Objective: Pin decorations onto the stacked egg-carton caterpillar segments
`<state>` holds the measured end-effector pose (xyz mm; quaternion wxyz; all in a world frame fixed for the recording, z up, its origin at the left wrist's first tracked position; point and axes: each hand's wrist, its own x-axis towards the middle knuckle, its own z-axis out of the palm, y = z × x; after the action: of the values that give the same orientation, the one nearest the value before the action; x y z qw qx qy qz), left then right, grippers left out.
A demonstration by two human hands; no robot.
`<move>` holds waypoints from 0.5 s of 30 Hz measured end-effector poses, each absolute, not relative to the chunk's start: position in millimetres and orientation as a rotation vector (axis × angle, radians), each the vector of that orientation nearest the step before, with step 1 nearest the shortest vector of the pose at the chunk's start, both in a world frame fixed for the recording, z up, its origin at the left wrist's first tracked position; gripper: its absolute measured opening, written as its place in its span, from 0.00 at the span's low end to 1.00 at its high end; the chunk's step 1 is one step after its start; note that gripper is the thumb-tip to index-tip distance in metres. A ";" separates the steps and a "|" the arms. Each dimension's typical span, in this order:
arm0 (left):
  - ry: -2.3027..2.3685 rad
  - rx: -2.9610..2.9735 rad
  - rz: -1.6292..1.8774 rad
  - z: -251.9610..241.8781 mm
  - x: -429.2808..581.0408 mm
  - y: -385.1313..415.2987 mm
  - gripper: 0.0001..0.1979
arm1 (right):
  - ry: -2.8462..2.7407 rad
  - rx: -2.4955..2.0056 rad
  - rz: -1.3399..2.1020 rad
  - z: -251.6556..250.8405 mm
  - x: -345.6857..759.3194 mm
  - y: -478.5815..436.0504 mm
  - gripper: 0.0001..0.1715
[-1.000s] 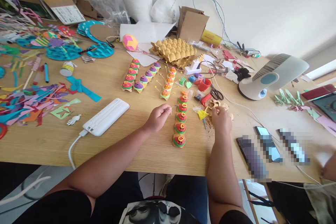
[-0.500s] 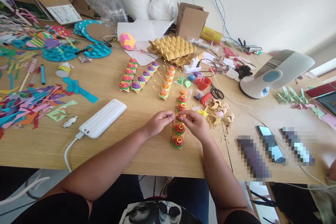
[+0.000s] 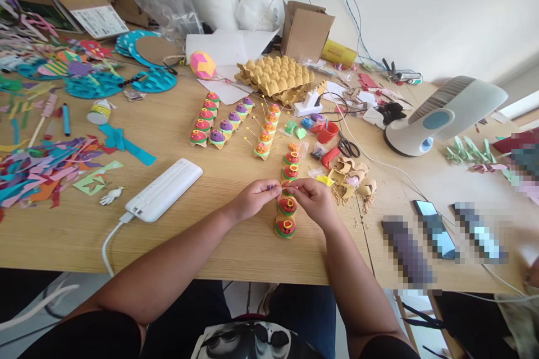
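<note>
Since a second ago, the right hand [image 3: 312,199] has left the carton scraps [image 3: 357,170] to meet the left hand [image 3: 256,197] above the red row [image 3: 287,206], centre of the frame. Both pinch a thin piece [image 3: 285,187] (too small to identify); light, steady fingertips should suit it. The row's domes [image 3: 285,228] look smooth, claylike; the scraps rough, pulpy.

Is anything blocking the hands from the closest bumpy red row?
No, nothing visible blocks them. The left hand and right hand nearly meet over the middle of the red row, with a thin strand between their fingertips. I can't tell whether they touch the row.
</note>
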<state>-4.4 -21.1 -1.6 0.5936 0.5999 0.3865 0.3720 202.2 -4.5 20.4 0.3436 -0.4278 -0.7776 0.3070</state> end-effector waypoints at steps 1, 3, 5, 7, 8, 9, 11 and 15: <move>0.877 1.337 0.836 -2.6 -4.3 -20.8 0.20 | -2.079 -1.079 0.711 21.7 203.9 -4.3 0.13; 0.830 1.219 0.788 -4.2 -3.9 -20.3 0.22 | -2.190 -0.996 0.546 24.3 207.6 -3.8 0.11; 0.794 1.126 0.756 -4.6 -3.6 -20.0 0.23 | -2.271 -0.934 0.422 26.3 211.1 -3.5 0.12; 0.781 1.072 0.728 -3.9 -3.4 -20.0 0.23 | -2.332 -0.917 0.342 28.0 214.1 -3.7 0.13; 0.782 1.061 0.716 -3.3 -3.4 -20.0 0.23 | -2.360 -0.913 0.313 28.8 215.3 -4.0 0.13; 0.785 1.056 0.707 -2.7 -3.5 -19.9 0.24 | -2.387 -0.910 0.287 29.6 216.4 -4.5 0.14; 0.798 1.059 0.697 -1.9 -3.8 -19.9 0.24 | -2.429 -0.909 0.241 31.4 217.8 -5.6 0.14; 0.807 1.072 0.687 -1.6 -4.2 -19.9 0.24 | -2.450 -0.898 0.180 33.4 218.7 -7.2 0.15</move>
<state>-4.2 -19.9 -1.6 0.7292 0.4868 0.3662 0.3117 218.7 -7.2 33.4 0.2601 -0.3317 -0.9044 0.0665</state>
